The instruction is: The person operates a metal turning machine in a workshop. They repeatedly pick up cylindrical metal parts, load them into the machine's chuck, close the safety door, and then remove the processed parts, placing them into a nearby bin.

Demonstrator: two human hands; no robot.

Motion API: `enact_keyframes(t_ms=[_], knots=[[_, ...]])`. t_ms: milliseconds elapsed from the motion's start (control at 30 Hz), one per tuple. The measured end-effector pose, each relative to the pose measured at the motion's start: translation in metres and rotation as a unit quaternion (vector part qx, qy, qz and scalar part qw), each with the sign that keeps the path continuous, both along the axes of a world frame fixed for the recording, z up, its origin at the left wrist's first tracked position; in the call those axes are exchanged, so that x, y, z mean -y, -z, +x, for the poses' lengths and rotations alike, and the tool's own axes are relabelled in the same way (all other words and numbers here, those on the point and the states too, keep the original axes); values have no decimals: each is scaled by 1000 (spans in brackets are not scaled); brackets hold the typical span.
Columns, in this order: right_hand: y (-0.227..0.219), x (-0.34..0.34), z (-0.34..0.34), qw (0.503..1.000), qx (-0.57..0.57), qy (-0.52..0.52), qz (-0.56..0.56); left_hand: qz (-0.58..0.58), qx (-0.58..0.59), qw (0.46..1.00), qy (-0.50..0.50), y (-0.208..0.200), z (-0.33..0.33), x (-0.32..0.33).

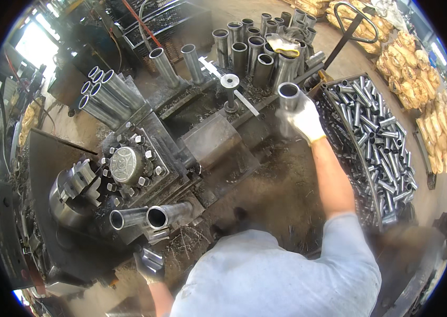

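Note:
My right hand (pixel 310 120), in a white work glove, is closed around an upright steel tube (pixel 289 91) with a flared rim; its lower part is blurred. My left hand (pixel 150 274), in a darkened glove, grips a short shiny metal tube (pixel 153 258) low beside the lathe. Just above that hand, two flared steel tubes (pixel 166 215) lie side by side on the machine. Farther left are the lathe chuck (pixel 69 199) and the bolted tool post (pixel 126 165). A caliper (pixel 210 67) rests near a disc-topped spindle gauge (pixel 229 81).
Several tubes (pixel 108 98) lean at the left of the lathe. Many more stand upright (pixel 239 53) at the back, with a glove (pixel 282 45) on top. At right are a bin (pixel 351 129) of small tubes, a pallet-jack handle (pixel 346 39) and wrapped bundles (pixel 407 66).

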State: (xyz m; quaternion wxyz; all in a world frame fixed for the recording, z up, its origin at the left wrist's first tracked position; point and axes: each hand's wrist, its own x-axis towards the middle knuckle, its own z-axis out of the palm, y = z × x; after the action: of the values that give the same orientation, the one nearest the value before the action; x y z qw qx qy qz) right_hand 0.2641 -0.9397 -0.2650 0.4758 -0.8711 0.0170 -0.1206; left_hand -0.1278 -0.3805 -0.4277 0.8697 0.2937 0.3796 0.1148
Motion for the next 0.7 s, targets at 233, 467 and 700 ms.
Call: enact_keyframes(t_ms=[233, 467, 700], knots=[[46, -33, 120, 990, 55, -3, 133, 26, 3, 999, -27, -13, 8, 21], [88, -62, 149, 994, 60, 11, -93, 52, 0, 996, -69, -20, -19, 29], [92, -61, 162, 998, 52, -10, 34, -47, 46, 996, -53, -12, -29, 25]])
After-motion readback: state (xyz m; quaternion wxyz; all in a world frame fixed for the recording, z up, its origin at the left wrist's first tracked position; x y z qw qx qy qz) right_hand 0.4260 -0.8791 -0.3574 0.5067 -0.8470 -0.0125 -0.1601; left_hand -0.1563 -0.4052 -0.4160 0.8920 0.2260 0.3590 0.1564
